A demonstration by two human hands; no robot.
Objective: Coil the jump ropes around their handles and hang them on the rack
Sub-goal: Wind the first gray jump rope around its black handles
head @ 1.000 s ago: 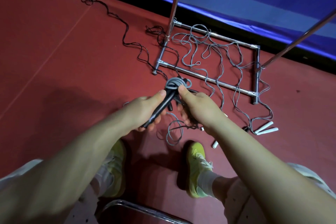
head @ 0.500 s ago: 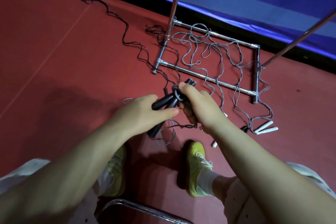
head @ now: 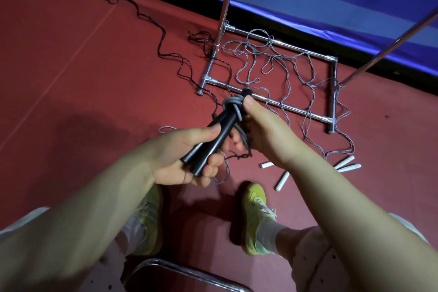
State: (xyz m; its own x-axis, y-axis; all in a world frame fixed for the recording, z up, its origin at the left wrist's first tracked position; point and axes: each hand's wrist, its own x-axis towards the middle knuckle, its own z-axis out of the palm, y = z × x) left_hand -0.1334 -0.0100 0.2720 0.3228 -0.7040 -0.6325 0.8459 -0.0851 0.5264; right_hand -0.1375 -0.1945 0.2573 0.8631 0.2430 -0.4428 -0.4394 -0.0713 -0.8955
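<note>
Here, left hand clamps black handles mid-frame; right hand pinches grey rope wraps at far tip. Rope likely light, springy; grip handles. Rack far right.

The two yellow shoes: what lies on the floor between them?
In the head view, only bare red floor in shadow lies between the left shoe and the right shoe; no rope or handle there.

Our left hand is curled shut, palm up; our right hand is closed, thumb outstretched; both forearms converge forward.
</note>
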